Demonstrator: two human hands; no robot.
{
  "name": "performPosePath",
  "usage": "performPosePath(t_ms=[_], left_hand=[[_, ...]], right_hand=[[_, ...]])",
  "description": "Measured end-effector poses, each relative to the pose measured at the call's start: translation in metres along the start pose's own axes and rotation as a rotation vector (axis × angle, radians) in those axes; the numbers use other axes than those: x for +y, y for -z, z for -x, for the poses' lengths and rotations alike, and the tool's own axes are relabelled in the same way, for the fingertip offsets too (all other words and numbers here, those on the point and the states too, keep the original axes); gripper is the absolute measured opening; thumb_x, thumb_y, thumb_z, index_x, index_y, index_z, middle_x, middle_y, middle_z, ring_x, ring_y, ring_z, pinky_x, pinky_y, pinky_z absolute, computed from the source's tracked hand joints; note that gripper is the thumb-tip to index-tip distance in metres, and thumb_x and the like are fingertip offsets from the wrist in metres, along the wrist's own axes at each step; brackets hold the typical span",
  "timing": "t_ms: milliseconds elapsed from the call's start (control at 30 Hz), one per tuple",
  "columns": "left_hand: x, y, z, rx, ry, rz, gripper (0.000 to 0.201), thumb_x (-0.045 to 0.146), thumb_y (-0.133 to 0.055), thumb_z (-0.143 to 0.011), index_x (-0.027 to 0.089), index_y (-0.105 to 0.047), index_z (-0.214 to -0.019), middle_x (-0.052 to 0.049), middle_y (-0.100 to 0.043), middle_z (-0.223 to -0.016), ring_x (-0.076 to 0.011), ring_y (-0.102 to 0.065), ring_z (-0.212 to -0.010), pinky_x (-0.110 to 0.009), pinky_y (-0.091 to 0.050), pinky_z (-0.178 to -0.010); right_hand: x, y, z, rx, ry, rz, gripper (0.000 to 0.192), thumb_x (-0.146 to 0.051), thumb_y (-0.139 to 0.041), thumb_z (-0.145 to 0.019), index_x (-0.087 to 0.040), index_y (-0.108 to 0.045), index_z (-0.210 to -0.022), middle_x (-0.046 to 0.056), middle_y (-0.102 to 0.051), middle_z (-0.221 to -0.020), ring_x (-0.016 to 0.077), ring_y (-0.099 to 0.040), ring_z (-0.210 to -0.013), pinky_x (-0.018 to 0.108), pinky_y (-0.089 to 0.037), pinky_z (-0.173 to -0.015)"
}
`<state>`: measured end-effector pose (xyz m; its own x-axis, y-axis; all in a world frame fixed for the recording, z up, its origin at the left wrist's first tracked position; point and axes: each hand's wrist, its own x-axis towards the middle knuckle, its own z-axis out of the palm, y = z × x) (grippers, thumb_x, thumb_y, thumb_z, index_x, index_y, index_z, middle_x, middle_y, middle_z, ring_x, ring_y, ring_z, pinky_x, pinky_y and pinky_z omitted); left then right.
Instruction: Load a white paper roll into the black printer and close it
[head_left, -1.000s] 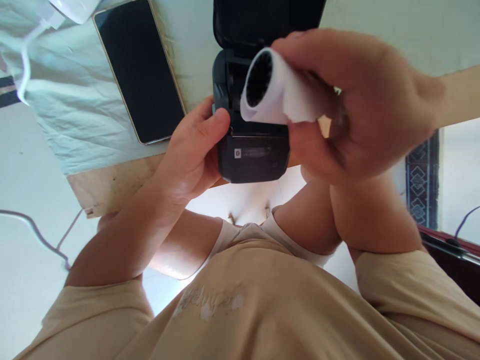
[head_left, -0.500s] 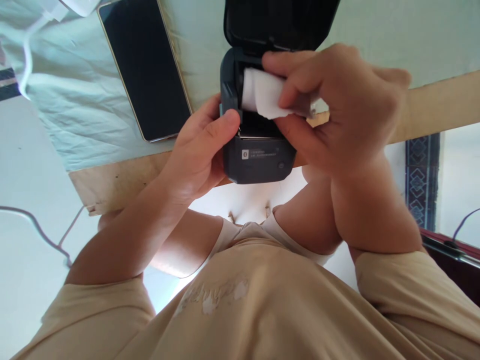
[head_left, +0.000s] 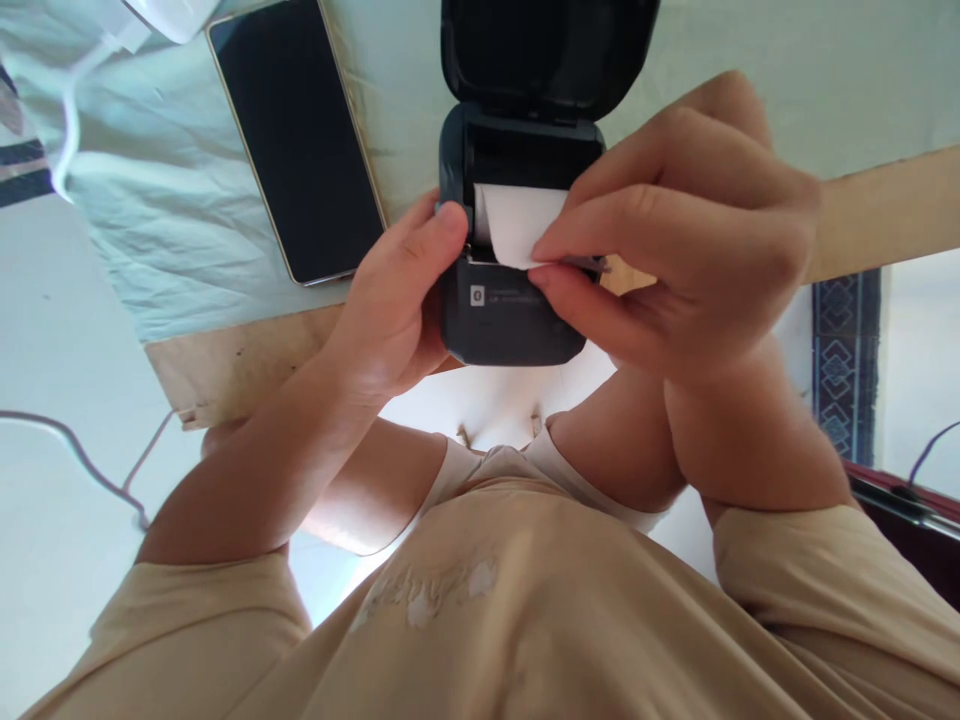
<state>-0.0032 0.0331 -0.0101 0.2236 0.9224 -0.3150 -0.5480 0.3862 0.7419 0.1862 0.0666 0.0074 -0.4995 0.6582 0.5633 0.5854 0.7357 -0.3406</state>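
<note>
Left hand [head_left: 390, 300] grips a small black plastic printer [head_left: 510, 310] while right hand [head_left: 675, 250] pinches its white paper strip [head_left: 517, 225], loading underway; closing the lid likely follows.

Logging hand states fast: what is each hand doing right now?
Left hand: closed around the side of the printer, steadying it.
Right hand: thumb and fingers pinched on the paper end over the open printer.
</note>
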Motion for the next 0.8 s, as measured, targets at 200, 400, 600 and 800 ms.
performPosePath(t_ms=[200, 400, 600, 800], left_hand=[[0.002, 0.0, -0.001, -0.025, -0.033, -0.007, 0.035, 0.055, -0.064, -0.095, 0.021, -0.072, -0.097, -0.006, -0.075, -0.081, -0.0315, -0.077, -0.109, -0.043, -0.066, -0.091], [-0.001, 0.009, 0.001, -0.034, -0.04, -0.073, 0.023, 0.037, -0.072, -0.09, 0.022, -0.068, -0.106, -0.005, -0.076, -0.088, -0.0253, -0.077, -0.086, -0.031, -0.059, -0.061], [-0.001, -0.001, 0.005, 0.005, -0.096, -0.09, 0.033, 0.027, -0.086, -0.077, 0.021, -0.066, -0.103, -0.007, -0.077, -0.094, -0.0364, -0.072, -0.122, -0.046, -0.066, -0.088], [-0.002, 0.003, 0.003, -0.012, -0.083, -0.059, 0.037, 0.033, -0.084, -0.078, 0.022, -0.067, -0.108, -0.008, -0.076, -0.098, -0.0366, -0.074, -0.117, -0.042, -0.066, -0.081]], right_hand=[[-0.016, -0.003, 0.002, 0.091, 0.117, -0.028, 0.024, -0.035, -0.056, -0.102, -0.03, -0.073, -0.088, -0.008, -0.073, -0.087, 0.0133, -0.066, -0.088, 0.036, -0.052, -0.079], [-0.02, 0.0, 0.002, -0.157, 0.037, 0.069, 0.071, -0.063, -0.02, -0.107, -0.029, -0.073, -0.074, -0.004, -0.069, -0.086, 0.0149, -0.065, -0.108, 0.041, -0.052, -0.096], [-0.004, -0.002, 0.0, 0.13, 0.032, -0.082, 0.047, -0.068, -0.052, -0.099, -0.026, -0.069, -0.088, -0.001, -0.067, -0.091, 0.0161, -0.064, -0.096, 0.044, -0.051, -0.099], [-0.009, -0.001, -0.011, -0.035, -0.13, -0.06, 0.07, -0.085, -0.041, -0.093, -0.024, -0.063, -0.066, 0.003, -0.065, -0.078, 0.0184, -0.064, -0.094, 0.044, -0.057, -0.092]])
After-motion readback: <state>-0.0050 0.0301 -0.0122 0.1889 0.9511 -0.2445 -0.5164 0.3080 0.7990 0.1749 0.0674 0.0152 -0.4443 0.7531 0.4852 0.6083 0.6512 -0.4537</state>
